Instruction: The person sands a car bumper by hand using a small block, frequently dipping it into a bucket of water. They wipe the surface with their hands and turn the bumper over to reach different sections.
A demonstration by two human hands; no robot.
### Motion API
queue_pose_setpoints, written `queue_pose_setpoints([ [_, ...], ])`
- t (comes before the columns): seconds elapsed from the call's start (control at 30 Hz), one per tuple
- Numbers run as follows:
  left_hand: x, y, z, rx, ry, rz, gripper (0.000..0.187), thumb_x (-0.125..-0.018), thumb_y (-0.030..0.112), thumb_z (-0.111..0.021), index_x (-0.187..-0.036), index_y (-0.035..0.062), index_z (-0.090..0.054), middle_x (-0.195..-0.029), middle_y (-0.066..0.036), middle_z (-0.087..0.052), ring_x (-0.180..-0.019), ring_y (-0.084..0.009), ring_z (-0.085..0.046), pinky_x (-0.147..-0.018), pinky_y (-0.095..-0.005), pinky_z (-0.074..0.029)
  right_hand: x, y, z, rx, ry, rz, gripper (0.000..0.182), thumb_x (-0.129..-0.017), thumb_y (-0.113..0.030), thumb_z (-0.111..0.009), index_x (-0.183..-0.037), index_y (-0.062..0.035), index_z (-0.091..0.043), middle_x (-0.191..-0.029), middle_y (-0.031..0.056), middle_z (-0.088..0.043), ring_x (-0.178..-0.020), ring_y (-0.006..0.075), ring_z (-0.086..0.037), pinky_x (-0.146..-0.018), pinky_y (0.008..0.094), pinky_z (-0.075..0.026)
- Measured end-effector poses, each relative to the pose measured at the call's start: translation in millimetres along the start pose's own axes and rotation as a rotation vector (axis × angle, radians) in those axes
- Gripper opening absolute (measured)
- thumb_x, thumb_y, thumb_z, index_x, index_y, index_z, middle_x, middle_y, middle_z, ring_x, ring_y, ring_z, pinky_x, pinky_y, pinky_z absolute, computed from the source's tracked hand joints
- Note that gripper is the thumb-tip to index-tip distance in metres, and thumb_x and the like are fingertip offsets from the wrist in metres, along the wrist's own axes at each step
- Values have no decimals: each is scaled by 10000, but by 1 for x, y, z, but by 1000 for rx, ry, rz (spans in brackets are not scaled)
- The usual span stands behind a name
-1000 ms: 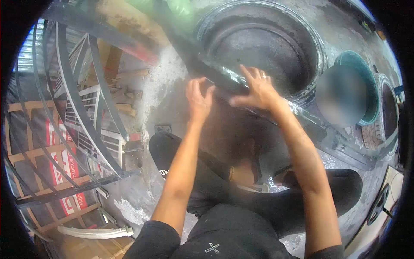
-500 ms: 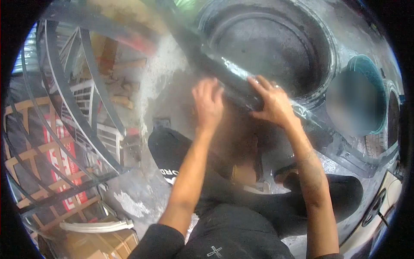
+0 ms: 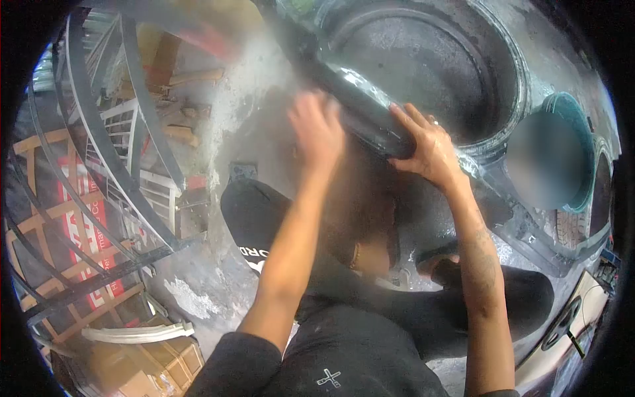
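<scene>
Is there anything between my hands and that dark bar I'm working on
Nothing visible. The right hand already rests on the dark bar, and the left hand is right beside it, though blurred, so contact there is unclear.

Motion-blurred left hand (image 3: 317, 129)

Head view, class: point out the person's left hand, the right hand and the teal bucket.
left hand (image 3: 319, 129), head view, on the back of the hand.
right hand (image 3: 426, 149), head view, on the back of the hand, which is laid on the dark bar.
teal bucket (image 3: 583, 132), head view, on its right rim.
</scene>
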State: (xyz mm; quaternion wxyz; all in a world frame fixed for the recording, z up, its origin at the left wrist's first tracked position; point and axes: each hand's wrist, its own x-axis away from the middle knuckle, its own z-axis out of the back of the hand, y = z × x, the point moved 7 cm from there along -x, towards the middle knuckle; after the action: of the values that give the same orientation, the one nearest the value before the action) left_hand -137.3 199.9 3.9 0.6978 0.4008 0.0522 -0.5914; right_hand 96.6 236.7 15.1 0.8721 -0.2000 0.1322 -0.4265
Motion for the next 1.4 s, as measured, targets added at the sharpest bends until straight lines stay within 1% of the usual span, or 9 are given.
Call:
queue_pose_setpoints([
  [0.2,-49,-38,7,5,-26,-14,247,-1010,183,-663,-1147,-5,-581,-1185,-201,-593,-1131,-402,-567,-1010,-519,-406,-1,-3,-1,30,-28,-46,1135,-661,-331,-945,-1657,-285,-403,-1617,179,-501,-1320,554,-581,-1131,546,-500],
  [0.33,-2,6,6,-13,-181,-20,258,-998,171,-669,-1182,10,-586,-1182,-194,-591,-1109,-406,-561,-1004,-530,-409,-1,-3,-1,15,-16,-24,1133,-657,-338,-940,-1655,-281,-407,-1611,187,-505,-1322,558,-579,-1128,544,-505],
  [0.47,-51,-45,1,87,-144,-118,322,-959,170,-728,-1203,16,-586,-1180,-176,-600,-1104,-392,-561,-993,-497,-432,-2,-1,-2,0,-9,-19,1135,-652,-351,-937,-1654,-279,-409,-1614,171,-509,-1334,551,-578,-1139,548,-504],
  [0.57,-68,-68,22,86,-58,7,306,-944,183,-766,-1186,34,-652,-1155,-161,-651,-1133,-370,-596,-1054,-461,-434,0,1,-5,8,-5,-12,1142,-646,-353,-939,-1653,-271,-408,-1609,172,-512,-1337,544,-578,-1153,544,-502],
  [1.03,-34,-38,9,44,88,33,195,-937,136,-746,-1120,70,-751,-1202,-84,-723,-1134,-306,-636,-1068,-412,-429,-1,4,-7,-6,8,1,1150,-624,-330,-953,-1644,-298,-422,-1599,179,-524,-1301,564,-589,-1111,546,-524],
  [1.17,-23,-23,9,116,12,-132,182,-907,80,-745,-1089,68,-731,-1186,-109,-725,-1138,-309,-648,-1056,-441,-432,-2,6,-11,16,14,-13,1145,-630,-344,-951,-1644,-291,-423,-1603,174,-523,-1298,560,-595,-1138,538,-514],
  [1.3,-43,-42,11,75,133,103,162,-921,79,-724,-1080,49,-726,-1154,-125,-722,-1125,-330,-655,-1066,-440,-427,0,3,-7,-18,45,16,1140,-634,-348,-945,-1646,-288,-422,-1592,177,-535,-1292,543,-608,-1121,534,-528],
  [1.33,-28,-29,8,47,135,-22,161,-925,88,-721,-1080,48,-727,-1140,-119,-724,-1128,-318,-656,-1078,-436,-418,-1,0,-3,7,9,-10,1131,-640,-344,-940,-1645,-285,-424,-1592,180,-533,-1290,541,-607,-1117,530,-528],
  [1.4,-15,-13,9,138,-21,-39,160,-921,98,-728,-1075,56,-730,-1164,-94,-720,-1166,-291,-652,-1109,-446,-381,-7,0,-1,11,12,-11,1135,-637,-343,-942,-1645,-288,-423,-1594,179,-532,-1297,543,-602,-1116,531,-527],
])
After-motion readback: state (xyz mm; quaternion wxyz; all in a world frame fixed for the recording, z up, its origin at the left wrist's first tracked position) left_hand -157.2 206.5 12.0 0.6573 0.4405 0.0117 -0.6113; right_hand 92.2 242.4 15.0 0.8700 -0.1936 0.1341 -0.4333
